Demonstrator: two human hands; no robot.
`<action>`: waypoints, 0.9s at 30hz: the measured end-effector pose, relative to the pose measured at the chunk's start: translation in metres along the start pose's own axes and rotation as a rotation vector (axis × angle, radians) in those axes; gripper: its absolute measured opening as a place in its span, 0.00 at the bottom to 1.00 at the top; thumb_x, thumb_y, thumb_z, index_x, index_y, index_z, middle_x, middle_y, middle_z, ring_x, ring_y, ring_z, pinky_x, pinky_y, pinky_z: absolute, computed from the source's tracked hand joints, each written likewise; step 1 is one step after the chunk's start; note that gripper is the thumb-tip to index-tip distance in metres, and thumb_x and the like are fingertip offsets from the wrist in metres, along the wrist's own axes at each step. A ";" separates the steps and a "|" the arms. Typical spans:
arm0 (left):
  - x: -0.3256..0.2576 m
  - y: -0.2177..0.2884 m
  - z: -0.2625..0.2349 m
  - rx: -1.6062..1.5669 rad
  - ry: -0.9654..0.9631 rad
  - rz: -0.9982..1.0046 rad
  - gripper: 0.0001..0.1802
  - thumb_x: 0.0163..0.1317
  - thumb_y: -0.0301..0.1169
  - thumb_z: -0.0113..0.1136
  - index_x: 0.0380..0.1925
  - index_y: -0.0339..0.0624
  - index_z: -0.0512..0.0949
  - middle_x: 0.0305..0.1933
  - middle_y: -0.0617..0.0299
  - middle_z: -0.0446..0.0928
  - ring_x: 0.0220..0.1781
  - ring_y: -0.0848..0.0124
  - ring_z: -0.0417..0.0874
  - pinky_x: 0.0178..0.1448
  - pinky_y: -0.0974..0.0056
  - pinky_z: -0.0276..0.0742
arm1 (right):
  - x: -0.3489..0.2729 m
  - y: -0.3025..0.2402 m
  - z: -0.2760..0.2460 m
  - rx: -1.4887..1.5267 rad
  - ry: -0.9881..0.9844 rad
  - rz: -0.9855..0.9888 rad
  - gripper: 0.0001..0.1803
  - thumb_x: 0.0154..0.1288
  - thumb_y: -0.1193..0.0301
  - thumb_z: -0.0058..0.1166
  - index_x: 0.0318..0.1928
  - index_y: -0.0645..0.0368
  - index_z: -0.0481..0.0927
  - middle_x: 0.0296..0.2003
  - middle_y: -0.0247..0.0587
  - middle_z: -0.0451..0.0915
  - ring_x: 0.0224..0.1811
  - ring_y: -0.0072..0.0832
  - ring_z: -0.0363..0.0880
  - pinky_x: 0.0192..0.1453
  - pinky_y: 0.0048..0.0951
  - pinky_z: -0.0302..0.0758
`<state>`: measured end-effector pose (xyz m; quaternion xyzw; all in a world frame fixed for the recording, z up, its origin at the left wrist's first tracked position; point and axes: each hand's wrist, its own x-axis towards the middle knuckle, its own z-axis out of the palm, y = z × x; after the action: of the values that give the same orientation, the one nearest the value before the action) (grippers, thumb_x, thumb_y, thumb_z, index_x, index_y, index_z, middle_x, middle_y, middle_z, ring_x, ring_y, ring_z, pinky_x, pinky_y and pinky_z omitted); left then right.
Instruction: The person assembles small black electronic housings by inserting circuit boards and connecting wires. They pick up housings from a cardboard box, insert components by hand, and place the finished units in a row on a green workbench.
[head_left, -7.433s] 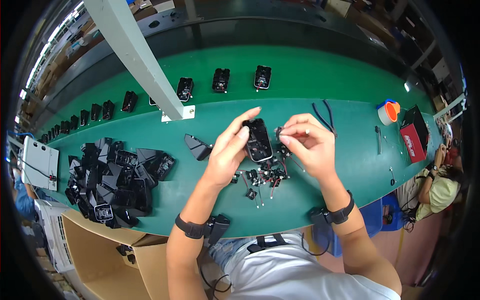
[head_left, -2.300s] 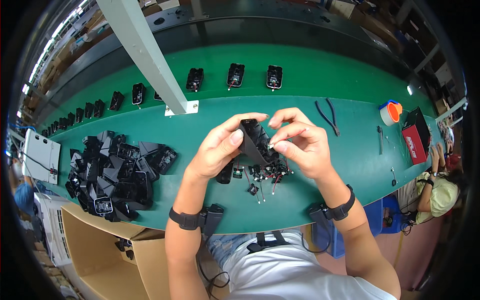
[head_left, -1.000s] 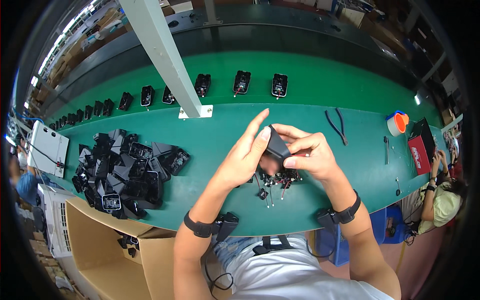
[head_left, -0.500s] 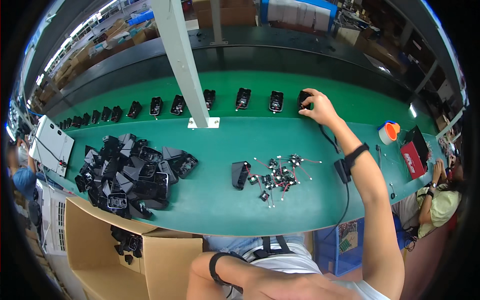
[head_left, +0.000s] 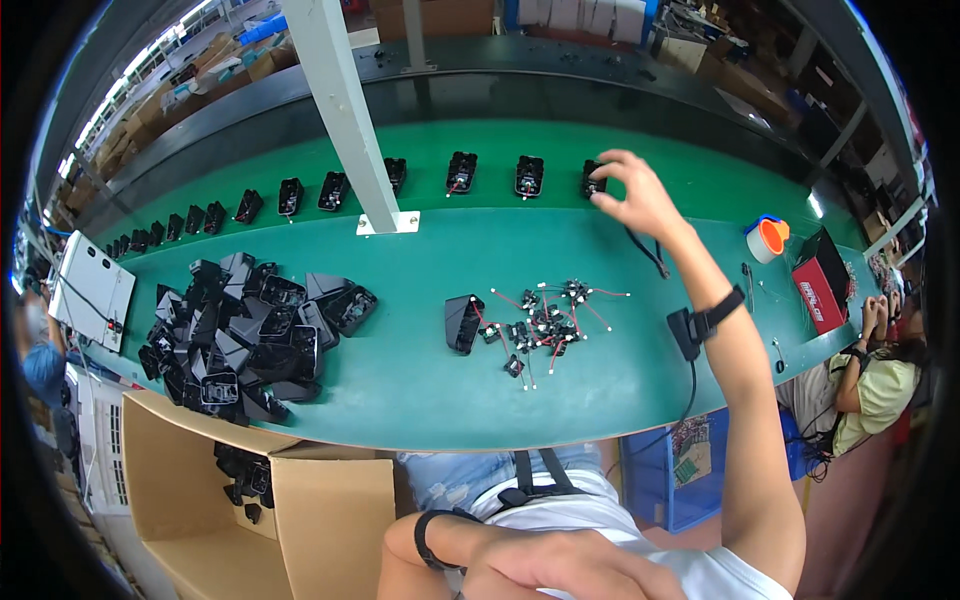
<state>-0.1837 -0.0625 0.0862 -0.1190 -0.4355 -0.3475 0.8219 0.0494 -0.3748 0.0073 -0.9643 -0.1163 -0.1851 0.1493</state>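
Factory assembly line, by every sign: long green conveyor belt (head_left: 400,250) carrying a spaced row of identical black housings (head_left: 461,171); heaped black plastic shells (head_left: 240,330) at one side; small wired parts (head_left: 545,325) scattered mid-bench; open cardboard carton (head_left: 200,490) below; another seated worker (head_left: 870,380) further along the same bench.

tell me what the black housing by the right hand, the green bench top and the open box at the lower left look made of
Black housing: likely moulded plastic, dark with a slight sheen; the right hand has its fingers on it.
Green bench top: looks like a smooth matte mat or belt, uniform green with soft glare; hard to say which.
Open box: corrugated cardboard by its plain brown flaps.
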 end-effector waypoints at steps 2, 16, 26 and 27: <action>-0.006 -0.001 -0.016 -0.035 -0.074 -0.018 0.19 0.71 0.23 0.43 0.51 0.17 0.76 0.55 0.33 0.77 0.55 0.45 0.81 0.61 0.50 0.76 | -0.015 -0.031 -0.006 0.201 -0.127 -0.120 0.18 0.55 0.65 0.67 0.45 0.60 0.85 0.54 0.49 0.82 0.60 0.46 0.78 0.67 0.45 0.72; -0.009 -0.007 -0.029 0.000 -0.155 0.053 0.20 0.69 0.22 0.43 0.54 0.16 0.74 0.58 0.32 0.73 0.58 0.43 0.80 0.63 0.49 0.75 | -0.019 -0.128 0.023 0.038 -0.730 -0.098 0.19 0.56 0.61 0.68 0.44 0.59 0.84 0.43 0.46 0.86 0.46 0.43 0.86 0.50 0.43 0.82; -0.005 -0.009 -0.034 0.009 -0.209 0.078 0.20 0.67 0.20 0.43 0.54 0.16 0.73 0.57 0.33 0.73 0.57 0.44 0.79 0.62 0.49 0.75 | -0.043 -0.122 0.013 0.622 -0.489 0.187 0.09 0.65 0.71 0.56 0.42 0.61 0.83 0.31 0.47 0.86 0.38 0.33 0.86 0.43 0.36 0.82; -0.004 -0.012 -0.032 0.020 -0.181 0.097 0.20 0.67 0.20 0.43 0.54 0.16 0.73 0.57 0.33 0.73 0.57 0.44 0.79 0.62 0.49 0.75 | -0.048 -0.112 0.021 0.783 -0.436 0.208 0.07 0.67 0.73 0.55 0.41 0.62 0.83 0.36 0.45 0.85 0.38 0.28 0.86 0.41 0.30 0.81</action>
<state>-0.1729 -0.0856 0.0625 -0.1629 -0.5051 -0.2908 0.7961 -0.0183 -0.2721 -0.0031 -0.8581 -0.1089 0.0959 0.4925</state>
